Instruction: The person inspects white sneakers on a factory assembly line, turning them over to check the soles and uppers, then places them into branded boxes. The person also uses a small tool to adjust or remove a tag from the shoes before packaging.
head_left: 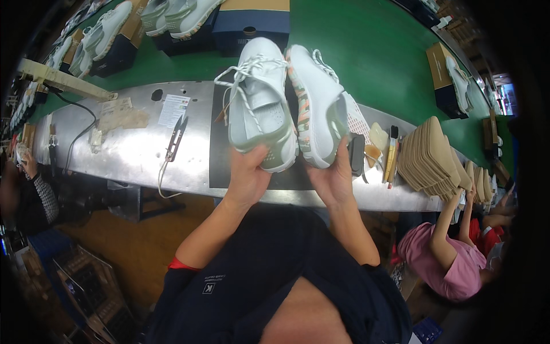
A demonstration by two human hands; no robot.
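A pair of white sneakers with sage-green heels hangs side by side in my hands over a black mat (219, 166) on the metal bench. My left hand (250, 172) grips the heel of the left sneaker (263, 74), whose opening and loose laces face up. Around the heel of the right sneaker (312, 86) closes my right hand (335, 175); this shoe is tilted on its side, so its orange-and-green patterned sole edge shows toward the other shoe. Both toes point away from me, and the two soles nearly touch.
Thread snips (175, 140) on a cord and a paper label (174, 110) lie left on the bench. Pens (392, 155) and a stack of tan cardboard inserts (427, 157) are at right. Shoe boxes (252, 28) with sneakers stand on the green belt (366, 57). A co-worker in pink (441, 258) reaches in.
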